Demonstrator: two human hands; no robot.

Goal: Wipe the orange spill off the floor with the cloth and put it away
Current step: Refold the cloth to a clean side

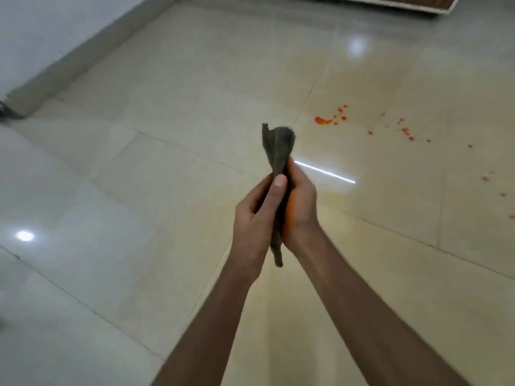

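A dark grey-brown cloth [277, 147] is bunched upright between both palms in the middle of the view. My left hand [255, 215] and my right hand [302, 207] are pressed together around it, with one end sticking up and a tail hanging below the wrists. An orange smear shows on my right palm. The orange spill [323, 120] lies on the cream floor tiles beyond and to the right of the hands, with several smaller drops [407, 132] scattered further right.
Glossy cream floor tiles [167, 135] fill the view. A white wall with a grey skirting [83, 57] runs along the upper left. A wooden furniture edge [418, 4] sits at the top right. A dark object [7, 111] pokes in at the left edge.
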